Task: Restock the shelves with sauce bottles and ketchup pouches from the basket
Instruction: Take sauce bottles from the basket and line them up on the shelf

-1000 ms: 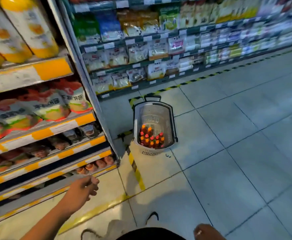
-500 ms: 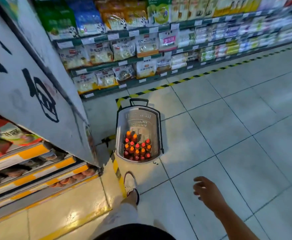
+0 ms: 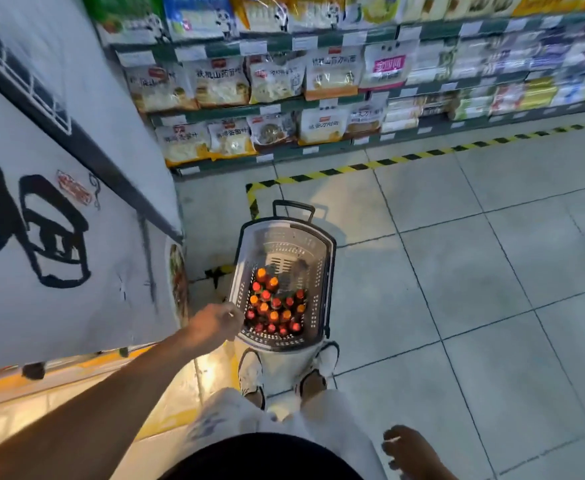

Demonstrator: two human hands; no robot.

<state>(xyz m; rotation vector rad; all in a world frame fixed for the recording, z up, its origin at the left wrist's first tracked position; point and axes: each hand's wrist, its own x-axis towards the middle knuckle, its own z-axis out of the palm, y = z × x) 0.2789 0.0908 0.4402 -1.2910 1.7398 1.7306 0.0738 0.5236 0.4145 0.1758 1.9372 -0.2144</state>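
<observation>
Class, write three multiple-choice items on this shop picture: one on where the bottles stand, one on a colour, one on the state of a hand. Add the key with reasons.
1. Where in the basket do the sauce bottles stand?
A. At the end near the person's feet
B. At the end by the handle
C. Spread evenly over the floor of it

2. What colours is the striped tape on the floor?
A. Red and white
B. Yellow and black
C. Blue and green

3. What does the left hand hold?
A. A bottle
B. A pouch
C. Nothing

Key:
1 A, the caps cluster at the near end, and the handle end shows bare mesh.
2 B, yellow and black bars alternate along the shelf base.
3 C, it reaches by the basket's near left rim with nothing in its fingers.
</observation>
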